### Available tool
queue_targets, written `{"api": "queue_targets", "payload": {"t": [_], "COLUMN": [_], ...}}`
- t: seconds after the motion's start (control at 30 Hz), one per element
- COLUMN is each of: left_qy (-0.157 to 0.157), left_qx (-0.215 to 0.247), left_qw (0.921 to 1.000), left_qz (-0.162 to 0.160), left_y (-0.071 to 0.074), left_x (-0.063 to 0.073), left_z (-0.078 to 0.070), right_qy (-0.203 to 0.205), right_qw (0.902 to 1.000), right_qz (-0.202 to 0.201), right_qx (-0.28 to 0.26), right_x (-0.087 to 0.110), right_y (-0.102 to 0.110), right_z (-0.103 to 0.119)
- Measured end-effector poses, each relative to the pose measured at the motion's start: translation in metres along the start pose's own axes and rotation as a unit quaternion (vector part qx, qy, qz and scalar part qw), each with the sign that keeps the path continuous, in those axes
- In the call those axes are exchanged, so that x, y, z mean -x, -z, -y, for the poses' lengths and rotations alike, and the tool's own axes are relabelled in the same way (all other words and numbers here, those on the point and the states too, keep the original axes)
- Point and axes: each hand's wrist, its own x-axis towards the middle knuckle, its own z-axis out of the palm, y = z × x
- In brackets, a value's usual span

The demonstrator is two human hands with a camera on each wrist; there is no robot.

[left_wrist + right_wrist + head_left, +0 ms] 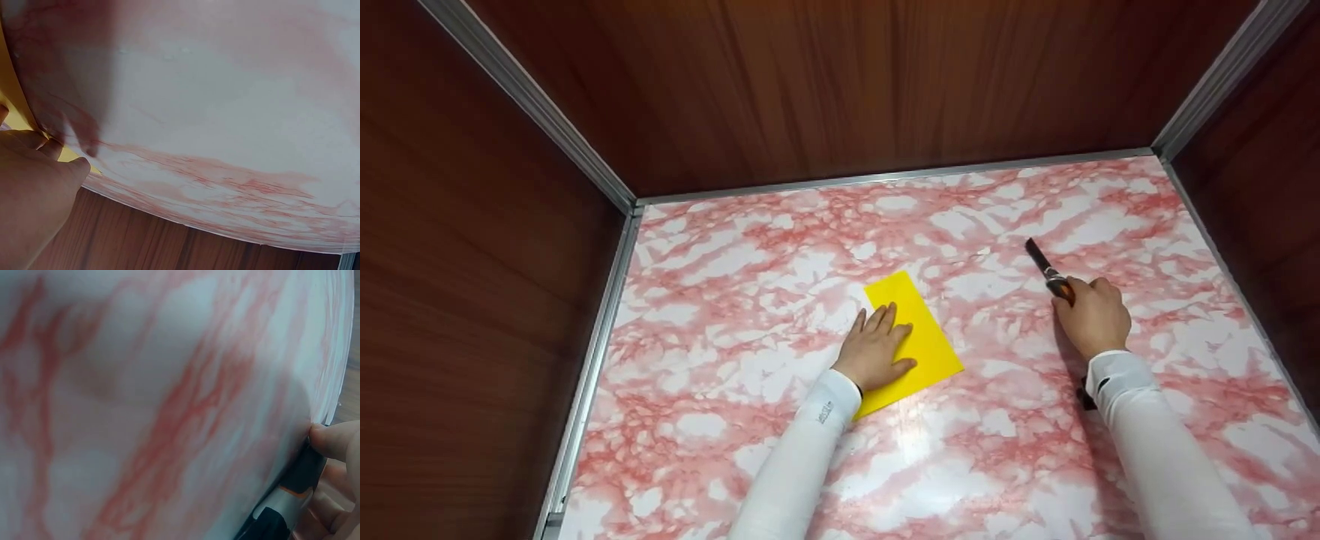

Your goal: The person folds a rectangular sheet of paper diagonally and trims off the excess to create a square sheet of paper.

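Note:
A yellow sheet of paper [928,345] lies at a slant on the pink-and-white marbled table. My left hand [874,354] rests on its left part with fingers spread. In the left wrist view, the sheet [12,95] shows at the left edge beside that hand [36,194]. Off to the right, my right hand [1096,319] grips a utility knife [1041,261] by its dark handle, the black blade pointing up and left, away from the sheet. The right wrist view shows the thumb and curled fingers around the knife [288,498], which has an orange line and a silver part.
Dark reddish-brown wood panels [840,82] enclose the marbled tabletop [720,300] at the back and both sides. Grey metal strips [900,177] run along its edges. A small black object [1085,395] shows by the right sleeve.

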Motion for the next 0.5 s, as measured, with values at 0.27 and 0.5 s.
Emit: {"api": "queue_targets", "payload": {"t": [0.27, 0.5], "left_qy": [-0.005, -0.01], "left_qx": [-0.003, 0.012], "left_qw": [1.0, 0.9998], "left_qz": [-0.002, 0.01], "left_y": [-0.002, 0.001], "left_x": [-0.001, -0.002], "left_z": [0.002, 0.004], "right_qy": [-0.007, 0.13], "right_qw": [1.0, 0.9871], "right_qz": [0.004, -0.094], "right_qx": [-0.003, -0.004], "right_x": [0.001, 0.002], "right_y": [0.001, -0.018], "right_z": [0.0, 0.026]}}
